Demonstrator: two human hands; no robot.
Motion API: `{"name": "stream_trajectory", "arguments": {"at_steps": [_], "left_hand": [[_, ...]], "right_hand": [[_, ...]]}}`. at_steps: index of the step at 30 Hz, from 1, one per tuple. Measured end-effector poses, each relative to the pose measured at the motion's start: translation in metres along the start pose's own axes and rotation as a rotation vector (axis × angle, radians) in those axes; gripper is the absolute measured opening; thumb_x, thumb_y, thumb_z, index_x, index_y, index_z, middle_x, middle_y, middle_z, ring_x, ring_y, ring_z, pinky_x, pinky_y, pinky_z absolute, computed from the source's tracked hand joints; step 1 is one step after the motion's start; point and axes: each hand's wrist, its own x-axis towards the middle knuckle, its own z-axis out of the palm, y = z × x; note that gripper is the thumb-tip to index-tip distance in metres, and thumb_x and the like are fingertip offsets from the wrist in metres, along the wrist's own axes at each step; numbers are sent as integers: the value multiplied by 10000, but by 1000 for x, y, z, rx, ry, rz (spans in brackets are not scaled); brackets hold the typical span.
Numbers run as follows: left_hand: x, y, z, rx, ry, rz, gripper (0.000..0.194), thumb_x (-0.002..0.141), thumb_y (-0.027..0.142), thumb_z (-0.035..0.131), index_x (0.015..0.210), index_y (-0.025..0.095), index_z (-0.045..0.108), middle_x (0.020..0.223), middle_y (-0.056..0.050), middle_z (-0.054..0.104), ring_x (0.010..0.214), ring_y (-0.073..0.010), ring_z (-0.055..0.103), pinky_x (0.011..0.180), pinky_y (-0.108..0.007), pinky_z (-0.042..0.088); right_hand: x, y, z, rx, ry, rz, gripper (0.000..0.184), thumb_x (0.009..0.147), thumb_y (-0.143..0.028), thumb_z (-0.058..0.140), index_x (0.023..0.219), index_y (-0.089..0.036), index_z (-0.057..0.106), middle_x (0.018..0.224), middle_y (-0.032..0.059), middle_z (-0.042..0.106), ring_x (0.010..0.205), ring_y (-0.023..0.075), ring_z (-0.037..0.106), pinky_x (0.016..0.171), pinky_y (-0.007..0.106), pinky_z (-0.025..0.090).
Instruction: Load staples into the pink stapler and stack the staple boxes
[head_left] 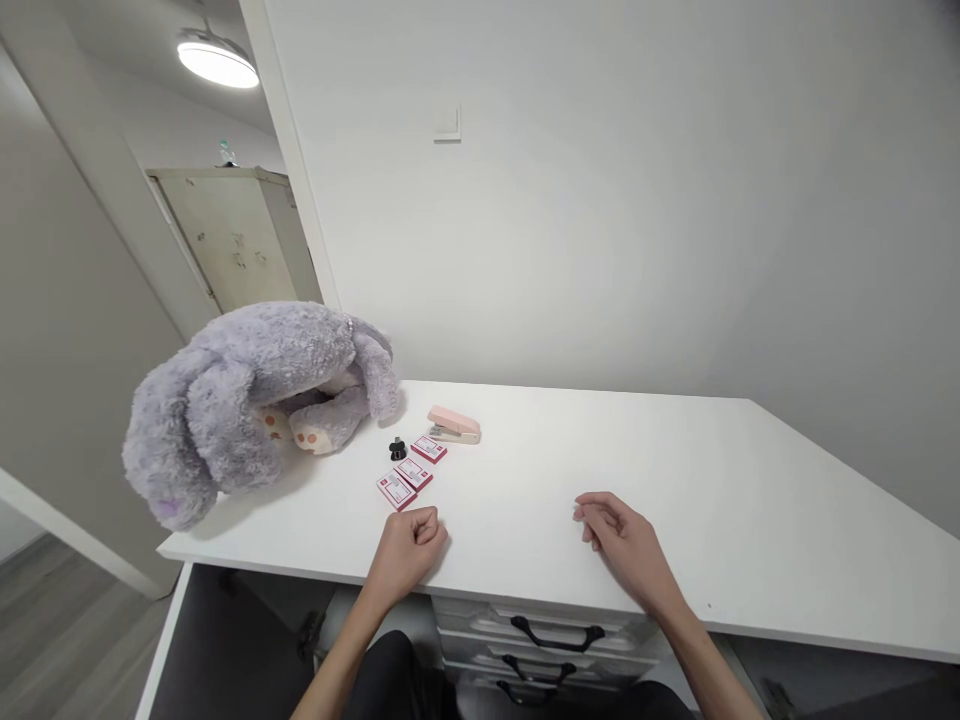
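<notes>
My left hand (409,548) rests on the white tabletop (517,480), closed in a loose fist with nothing visible in it. Just beyond it lie three small red-and-white boxes (396,490), set in a slanting row. Beside them is a black binder clip (397,449). A pink stapler (454,424) lies behind the farthest box, its jaw end toward the left. Farther right, my right hand (621,540) rests on its side on the table, fingers half bent and slightly apart, holding nothing that I can see.
A large grey-purple plush toy (255,350) slumps over the table's left end. Below the front edge are drawers with black handles (556,634) and an opened cabinet door (169,640). A white wall (600,200) with a switch (448,124) stands behind.
</notes>
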Motion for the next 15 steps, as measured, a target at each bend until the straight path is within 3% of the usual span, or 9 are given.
{"name": "stream_trajectory", "arguments": {"at_steps": [15], "left_hand": [[-1, 5, 0, 16, -52, -9, 296, 695, 274, 474, 580, 232, 205, 581, 65, 179, 585, -99, 191, 560, -264, 167]], "right_hand": [[2, 5, 0, 8, -5, -19, 304, 918, -501, 621, 1013, -219, 683, 916, 73, 738, 682, 185, 605, 638, 327, 487]]}}
